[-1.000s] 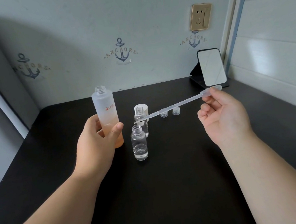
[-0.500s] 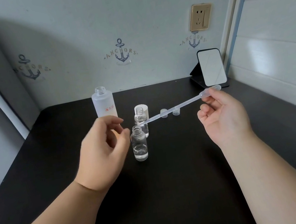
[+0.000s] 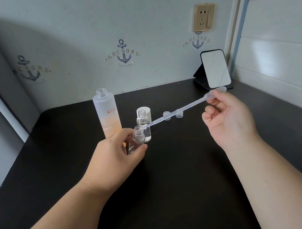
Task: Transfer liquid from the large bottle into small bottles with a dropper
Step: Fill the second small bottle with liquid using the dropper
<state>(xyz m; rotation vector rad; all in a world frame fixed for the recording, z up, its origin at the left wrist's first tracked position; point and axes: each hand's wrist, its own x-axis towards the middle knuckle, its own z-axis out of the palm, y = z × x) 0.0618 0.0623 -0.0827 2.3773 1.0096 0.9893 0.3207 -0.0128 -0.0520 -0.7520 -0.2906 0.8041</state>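
Holding a small bottle (image 3: 138, 140) tilted in the left hand (image 3: 113, 157), while the right hand (image 3: 227, 120) pinches the dropper (image 3: 180, 110) bulb, tip right at its mouth. Behind them on the black table (image 3: 177, 189) stand another small bottle (image 3: 143, 123) and the big bottle (image 3: 108, 115), uncapped.

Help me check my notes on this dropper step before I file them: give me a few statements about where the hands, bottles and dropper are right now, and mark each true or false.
1. The left hand grips a small bottle tilted toward the dropper. True.
2. The right hand holds the dropper by its tip. False: it pinches the bulb end, and the tip is at the small bottle's mouth.
3. The large bottle stands uncapped on the table. True.
4. The second small bottle is capped. False: its neck is open.
5. Two small caps lie on the table behind the dropper. True.
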